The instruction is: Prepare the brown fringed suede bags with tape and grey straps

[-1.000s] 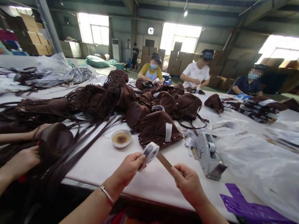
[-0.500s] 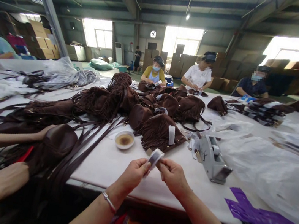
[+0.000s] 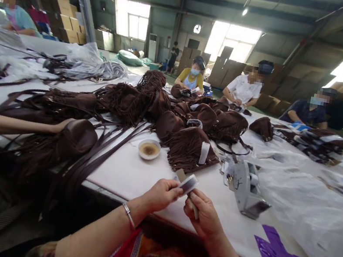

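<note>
Close to the table's front edge, my left hand (image 3: 162, 194) pinches a small loop-like piece wrapped in white, translucent film (image 3: 189, 184), grey in its middle. My right hand (image 3: 204, 216) grips a flat tan strip (image 3: 196, 211), whose far end shows beyond the wrapped piece. Whether the strip runs through the wrapped piece or behind it I cannot tell. Just past my hands lies a dark brown fringed bag (image 3: 184, 148) with a white wrapped strip (image 3: 204, 153) on it. A white dish (image 3: 138, 151) with brownish contents sits to its left.
A grey tape dispenser (image 3: 250, 198) stands right of my hands, near purple plastic (image 3: 288, 255) and clear plastic sheeting (image 3: 319, 212). Brown bags (image 3: 123, 102) are heaped mid-table. At left a co-worker's hand (image 3: 64, 125) rests on a bag (image 3: 79, 136). Several people work across the table.
The tan strip now shows much more, in my right hand and beyond the wrapped piece, which is tilted differently. The co-worker's nearer hand and the red object have left the bag. My view has shifted.
</note>
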### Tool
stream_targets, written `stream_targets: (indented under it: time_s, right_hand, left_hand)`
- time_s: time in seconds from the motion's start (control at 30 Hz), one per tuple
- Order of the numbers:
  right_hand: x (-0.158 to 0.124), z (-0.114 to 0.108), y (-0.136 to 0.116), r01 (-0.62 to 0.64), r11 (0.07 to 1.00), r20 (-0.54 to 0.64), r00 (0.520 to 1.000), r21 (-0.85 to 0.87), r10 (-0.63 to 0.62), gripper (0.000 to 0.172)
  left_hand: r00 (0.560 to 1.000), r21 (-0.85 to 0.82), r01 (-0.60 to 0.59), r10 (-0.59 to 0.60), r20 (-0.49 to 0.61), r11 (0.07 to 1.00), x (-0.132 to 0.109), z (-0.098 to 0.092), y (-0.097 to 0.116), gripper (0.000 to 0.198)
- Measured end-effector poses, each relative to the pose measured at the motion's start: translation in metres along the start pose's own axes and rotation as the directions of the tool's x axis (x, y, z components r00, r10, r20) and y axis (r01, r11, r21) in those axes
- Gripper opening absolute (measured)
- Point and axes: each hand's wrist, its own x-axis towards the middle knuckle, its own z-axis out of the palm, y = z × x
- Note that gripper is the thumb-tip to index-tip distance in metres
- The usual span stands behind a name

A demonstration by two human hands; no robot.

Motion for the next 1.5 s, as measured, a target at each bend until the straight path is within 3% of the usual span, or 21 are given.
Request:
stream_targets:
  time_s: [0.2, 0.4, 0.5, 0.57, 0.63, 0.7, 0.77, 0.83, 0.97, 1.03, 1.17, 1.33, 1.5]
  right_hand:
    - [-0.003, -0.019, -0.004, -0.038, 0.951, 0.065, 0.996, -0.307, 0.061, 0.033]
    - [-0.020, -0.030, 0.000, 0.067, 0.702, -0.005, 0.995, -0.709, -0.100, 0.038]
    - [-0.036, -0.033, -0.004, 0.244, 0.510, 0.145, 0.963, -0.825, -0.226, 0.049]
    - [-0.043, -0.033, -0.009, 0.418, 0.312, 0.336, 0.898, -0.853, -0.282, 0.049]
    - [-0.044, -0.030, -0.017, 0.529, 0.135, 0.473, 0.826, -0.838, -0.306, 0.036]
    - [-0.039, -0.026, -0.025, 0.558, -0.002, 0.529, 0.785, -0.830, -0.323, 0.028]
    - [-0.031, -0.021, -0.031, 0.541, -0.082, 0.531, 0.770, -0.837, -0.354, 0.024]
    - [-0.024, -0.019, -0.033, 0.516, -0.044, 0.489, 0.778, -0.856, -0.395, 0.018]
    - [-0.016, -0.024, -0.024, 0.405, 0.322, 0.338, 0.909, -0.856, -0.244, 0.016]
    - [-0.016, -0.028, -0.019, 0.321, 0.399, 0.265, 0.945, -0.859, -0.191, 0.016]
    - [-0.019, -0.029, -0.013, 0.273, 0.392, 0.184, 0.951, -0.878, -0.249, 0.014]
    - [-0.021, -0.027, -0.009, 0.300, 0.297, 0.201, 0.925, -0.907, -0.322, 0.014]
    - [-0.019, -0.026, -0.014, 0.311, 0.241, 0.235, 0.925, -0.919, -0.298, 0.030]
  left_hand:
    - [0.998, 0.009, 0.033, -0.033, 0.052, 0.999, 0.000, -0.002, -0.006, 0.032]
    - [1.000, 0.206, -0.020, 0.016, 0.022, 0.978, -0.001, -0.003, -0.003, 0.033]
    - [1.000, 0.285, -0.021, 0.022, -0.002, 0.958, 0.000, -0.007, -0.001, 0.032]
    - [1.000, 0.327, -0.014, 0.016, -0.005, 0.945, 0.002, -0.007, 0.000, 0.031]
    - [1.000, 0.386, -0.029, 0.024, 0.018, 0.922, 0.003, -0.004, 0.001, 0.032]
    - [0.996, 0.473, -0.084, 0.059, 0.067, 0.877, 0.003, 0.002, 0.000, 0.031]
    - [0.987, 0.561, -0.153, 0.094, 0.132, 0.814, 0.003, 0.008, 0.000, 0.028]
    - [0.976, 0.641, -0.204, 0.105, 0.188, 0.740, 0.001, 0.012, 0.000, 0.025]
    - [0.951, 0.756, -0.288, 0.081, 0.299, 0.587, -0.006, 0.012, 0.000, 0.024]
    - [0.939, 0.760, -0.323, 0.090, 0.333, 0.564, -0.009, 0.009, 0.001, 0.020]
    - [0.938, 0.706, -0.323, 0.110, 0.330, 0.630, -0.012, 0.008, 0.001, 0.019]
    - [0.986, 0.704, -0.141, 0.038, 0.160, 0.696, -0.008, 0.017, -0.008, 0.033]
    - [0.978, 0.645, -0.186, 0.075, 0.196, 0.741, -0.005, 0.020, -0.015, 0.033]
